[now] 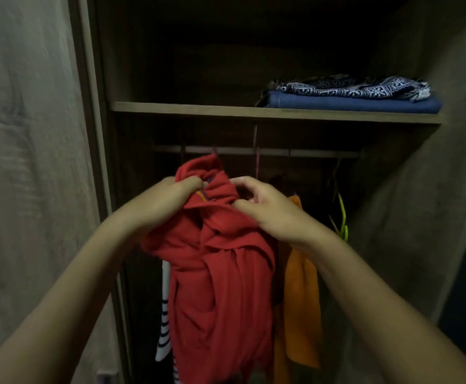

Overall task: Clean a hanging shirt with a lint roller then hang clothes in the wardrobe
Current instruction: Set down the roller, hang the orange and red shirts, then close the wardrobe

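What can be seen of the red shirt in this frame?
The red shirt looks like soft knit fabric, bunched and creased, hanging down in front of the wardrobe rail. A striped trim shows at its collar. The left hand and right hand both grip the collar area. Its lower edge runs out of view. Whether a hanger is inside cannot be told.

The shirt [220,273] at the centre is solid red, with a thin stripe of orange and purple near its collar. At its 3 o'clock hangs a plain orange garment [301,306]; at 8 o'clock, a white one with dark navy stripes [164,328]. At 1 o'clock on the grey-brown shelf [187,108] lie a plain blue cloth [350,104] under a navy-and-white patterned cloth [359,87]. A lime-green hanger [343,217] shows at 3 o'clock.
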`<move>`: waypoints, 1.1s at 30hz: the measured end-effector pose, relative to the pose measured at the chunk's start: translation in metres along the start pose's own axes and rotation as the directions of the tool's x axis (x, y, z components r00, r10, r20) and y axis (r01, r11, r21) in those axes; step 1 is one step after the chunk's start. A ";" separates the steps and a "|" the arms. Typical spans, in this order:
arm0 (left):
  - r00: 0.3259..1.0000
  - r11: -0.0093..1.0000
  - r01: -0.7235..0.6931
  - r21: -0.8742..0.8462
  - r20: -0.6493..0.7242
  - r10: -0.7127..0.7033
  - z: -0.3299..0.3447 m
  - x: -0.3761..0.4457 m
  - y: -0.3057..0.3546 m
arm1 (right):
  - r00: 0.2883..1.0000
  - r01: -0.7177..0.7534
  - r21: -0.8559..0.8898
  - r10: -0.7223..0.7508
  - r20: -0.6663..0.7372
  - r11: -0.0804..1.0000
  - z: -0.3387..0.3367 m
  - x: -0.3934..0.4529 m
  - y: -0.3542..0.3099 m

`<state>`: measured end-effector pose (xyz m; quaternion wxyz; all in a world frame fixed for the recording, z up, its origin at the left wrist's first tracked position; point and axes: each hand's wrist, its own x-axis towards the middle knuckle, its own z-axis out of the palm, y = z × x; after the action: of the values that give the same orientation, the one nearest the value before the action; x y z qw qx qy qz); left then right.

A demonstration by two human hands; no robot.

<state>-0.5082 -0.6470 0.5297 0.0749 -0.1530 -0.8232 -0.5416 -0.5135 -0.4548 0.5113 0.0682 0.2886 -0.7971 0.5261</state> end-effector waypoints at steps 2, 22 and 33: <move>0.993 0.992 0.107 -0.060 0.053 -0.104 0.006 0.005 -0.022 | 0.993 -0.069 0.075 0.075 -0.087 0.995 -0.003 -0.004 0.012; 0.940 0.949 -0.305 0.081 -0.134 0.313 0.107 -0.033 -0.017 | 0.922 -0.321 0.235 0.246 0.300 0.917 -0.085 -0.070 0.032; 0.924 0.915 -0.203 0.348 -0.241 0.297 0.080 -0.058 -0.004 | 0.984 -0.160 -0.090 0.166 0.061 0.983 -0.089 -0.082 0.064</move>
<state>-0.4511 -0.5854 0.4777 0.2870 -0.1632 -0.8527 -0.4048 -0.4970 -0.3270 0.4651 0.0097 0.2371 -0.8414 0.4856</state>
